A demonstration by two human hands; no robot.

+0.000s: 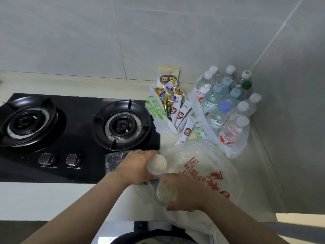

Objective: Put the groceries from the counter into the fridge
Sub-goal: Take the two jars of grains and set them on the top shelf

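While left grip [137,166] and right grip [186,192] are each wrapped round a clear round plastic tub [157,164], clear water bottles [226,103] and white snack sachets [177,110] are left on the tabletop [258,173].

Head view, steeply down, near counter [260,166]

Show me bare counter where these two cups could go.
Bare: the counter strip in front of the stove, left of the left hand, and the strip between stove and wall. Crowded: the right corner, with snack bag, bottles and printed bag.
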